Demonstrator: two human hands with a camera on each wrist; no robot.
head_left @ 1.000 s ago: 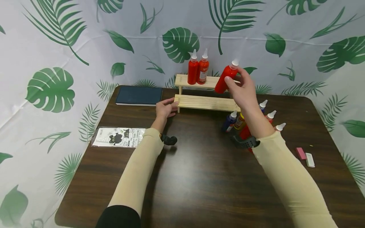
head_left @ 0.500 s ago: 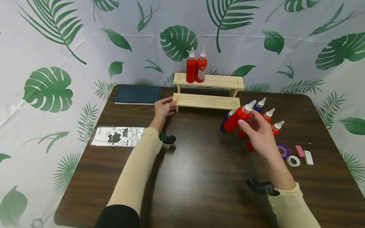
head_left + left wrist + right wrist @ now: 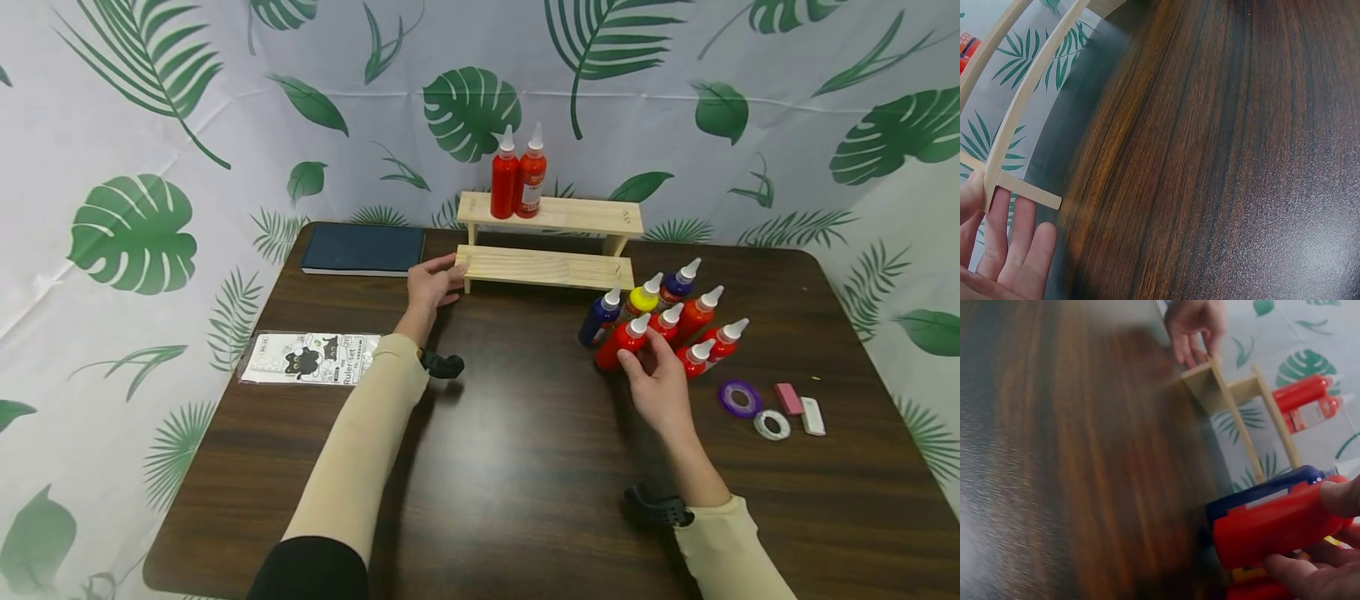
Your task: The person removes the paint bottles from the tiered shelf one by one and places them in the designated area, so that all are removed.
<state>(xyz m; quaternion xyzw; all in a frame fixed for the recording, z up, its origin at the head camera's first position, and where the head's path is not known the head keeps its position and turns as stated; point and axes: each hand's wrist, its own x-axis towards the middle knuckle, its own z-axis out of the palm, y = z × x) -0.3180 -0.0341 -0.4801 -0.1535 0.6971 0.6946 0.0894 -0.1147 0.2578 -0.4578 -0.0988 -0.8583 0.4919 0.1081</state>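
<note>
My left hand (image 3: 430, 287) grips the left end of a two-tier wooden shelf (image 3: 547, 267); in the left wrist view its thumb lies on one side of the board and its fingers (image 3: 1021, 237) on the other. My right hand (image 3: 662, 385) holds a red paint bottle (image 3: 618, 347) with a white nozzle, slightly tilted, at the near left of a cluster of bottles. A dark blue bottle (image 3: 600, 317) stands just behind it. In the right wrist view the held bottle (image 3: 1272, 528) covers part of the blue one. Two red bottles (image 3: 517, 185) stand on the upper tier's left half.
The cluster includes a yellow bottle (image 3: 642, 297), another blue bottle (image 3: 677, 284) and several red ones (image 3: 697, 315). To their right lie a purple tape roll (image 3: 740, 399), a white roll (image 3: 772, 425) and two erasers (image 3: 788, 398). A dark notebook (image 3: 363, 249) and a ruler-set packet (image 3: 309, 358) lie left.
My right hand has carried the red bottle from the upper tier's right side down to the near left of the cluster. The left hand stays at the shelf's end.
</note>
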